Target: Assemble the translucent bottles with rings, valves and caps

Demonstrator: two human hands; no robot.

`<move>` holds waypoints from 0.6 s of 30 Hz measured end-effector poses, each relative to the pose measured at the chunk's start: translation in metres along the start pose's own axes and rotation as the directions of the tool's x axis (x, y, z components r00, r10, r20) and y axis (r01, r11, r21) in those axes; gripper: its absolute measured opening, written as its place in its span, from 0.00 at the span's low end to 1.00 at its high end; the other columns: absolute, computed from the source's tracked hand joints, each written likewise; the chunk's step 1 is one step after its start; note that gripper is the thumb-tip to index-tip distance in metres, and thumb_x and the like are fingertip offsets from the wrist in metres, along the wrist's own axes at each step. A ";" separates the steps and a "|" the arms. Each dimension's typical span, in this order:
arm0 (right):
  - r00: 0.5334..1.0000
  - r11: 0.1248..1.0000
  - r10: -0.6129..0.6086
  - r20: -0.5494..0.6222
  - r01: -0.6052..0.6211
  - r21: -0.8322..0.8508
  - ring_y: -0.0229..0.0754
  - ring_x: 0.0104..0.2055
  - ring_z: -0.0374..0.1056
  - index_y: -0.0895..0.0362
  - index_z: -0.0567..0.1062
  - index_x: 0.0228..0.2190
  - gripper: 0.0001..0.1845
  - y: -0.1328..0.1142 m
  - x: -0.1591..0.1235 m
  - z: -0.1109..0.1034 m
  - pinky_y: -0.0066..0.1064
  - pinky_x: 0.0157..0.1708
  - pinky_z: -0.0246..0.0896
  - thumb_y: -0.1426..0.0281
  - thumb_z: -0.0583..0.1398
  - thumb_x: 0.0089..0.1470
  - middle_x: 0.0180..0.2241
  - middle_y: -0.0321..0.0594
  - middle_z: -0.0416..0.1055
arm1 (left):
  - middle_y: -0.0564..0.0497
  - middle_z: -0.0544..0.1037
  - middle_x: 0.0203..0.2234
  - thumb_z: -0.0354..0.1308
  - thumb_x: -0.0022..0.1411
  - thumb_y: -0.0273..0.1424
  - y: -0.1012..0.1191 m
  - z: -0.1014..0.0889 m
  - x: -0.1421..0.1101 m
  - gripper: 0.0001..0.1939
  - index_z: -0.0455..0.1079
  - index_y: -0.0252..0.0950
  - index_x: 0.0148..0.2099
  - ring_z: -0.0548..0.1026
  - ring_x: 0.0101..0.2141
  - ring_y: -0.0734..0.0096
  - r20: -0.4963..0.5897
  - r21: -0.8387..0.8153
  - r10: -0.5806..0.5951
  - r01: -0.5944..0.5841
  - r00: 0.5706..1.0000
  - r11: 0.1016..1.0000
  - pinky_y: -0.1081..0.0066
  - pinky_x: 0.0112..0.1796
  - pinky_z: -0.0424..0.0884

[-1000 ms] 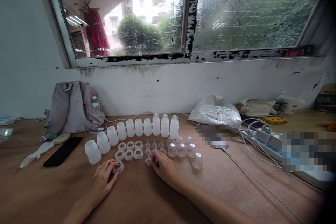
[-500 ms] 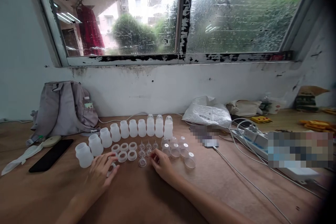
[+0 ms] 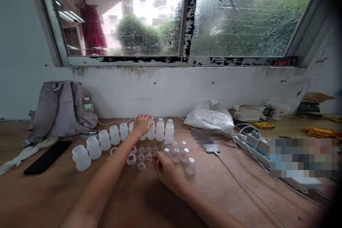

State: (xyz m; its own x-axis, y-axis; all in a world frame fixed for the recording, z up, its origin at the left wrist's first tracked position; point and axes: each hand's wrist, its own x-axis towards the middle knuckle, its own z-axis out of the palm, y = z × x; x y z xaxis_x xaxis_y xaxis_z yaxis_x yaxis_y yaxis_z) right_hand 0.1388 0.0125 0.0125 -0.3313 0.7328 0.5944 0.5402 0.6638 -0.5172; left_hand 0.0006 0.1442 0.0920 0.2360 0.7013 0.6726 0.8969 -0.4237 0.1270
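Note:
Over the arc of frosted baby bottles (image 3: 81, 158), my left hand (image 3: 141, 125) is stretched far out, fingers apart, partly hiding uncapped bottles. Whether it touches one I cannot tell. Three bottles at the arc's right end, such as the capped bottle (image 3: 169, 131), wear clear domed caps. My right hand (image 3: 166, 168) rests on the table with loosely bent fingers, nothing visible in them, beside the clear bottle nipples (image 3: 141, 166). White screw rings (image 3: 131, 159) lie left of the nipples, some behind my left forearm. Loose clear domed caps (image 3: 190, 166) stand to the right.
A grey backpack (image 3: 64, 110) leans at the left wall, with a black phone-like slab (image 3: 48, 157) before it. A silvery plastic bag (image 3: 210, 115) lies behind the caps. At right, a white power strip (image 3: 301, 180) trails several cables (image 3: 245, 186) across the table.
My left hand has moved from the rings forward and right to the back bottles. My right hand has stayed by the nipples. The view has shifted slightly.

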 end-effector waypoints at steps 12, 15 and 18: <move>0.975 0.985 0.104 -0.198 -0.073 0.159 0.34 0.23 0.58 0.56 0.64 0.35 0.06 -0.005 0.003 -0.008 0.25 0.24 0.56 0.72 0.50 0.53 0.25 0.35 0.64 | 0.50 0.71 0.34 0.53 0.55 0.32 0.021 -0.051 -0.045 0.10 0.63 0.37 0.40 0.67 0.37 0.67 -0.397 -0.229 0.100 -0.203 0.912 0.952 0.65 0.42 0.62; 0.947 0.952 0.199 -0.250 -0.127 0.278 0.34 0.23 0.60 0.55 0.63 0.35 0.07 -0.009 0.006 -0.013 0.25 0.23 0.56 0.73 0.50 0.52 0.26 0.35 0.62 | 0.50 0.69 0.35 0.55 0.53 0.28 0.031 -0.068 -0.081 0.13 0.62 0.38 0.43 0.68 0.37 0.69 -0.422 -0.357 0.122 -0.289 0.898 0.888 0.68 0.40 0.65; 0.933 0.929 0.232 -0.274 -0.129 0.347 0.33 0.23 0.59 0.55 0.62 0.34 0.07 -0.012 0.008 -0.018 0.24 0.22 0.56 0.74 0.49 0.51 0.25 0.33 0.61 | 0.49 0.68 0.37 0.56 0.53 0.26 0.040 -0.064 -0.122 0.17 0.61 0.39 0.46 0.68 0.39 0.69 -0.305 -0.473 0.178 -0.312 0.935 0.824 0.69 0.39 0.66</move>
State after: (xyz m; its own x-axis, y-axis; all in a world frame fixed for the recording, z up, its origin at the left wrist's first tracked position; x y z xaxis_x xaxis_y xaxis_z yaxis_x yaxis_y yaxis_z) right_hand 0.1432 0.0079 0.0345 0.0277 0.7967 0.6037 0.2759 0.5744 -0.7707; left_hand -0.0160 0.0045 0.0614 0.2665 0.4053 0.8745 0.4887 -0.8388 0.2399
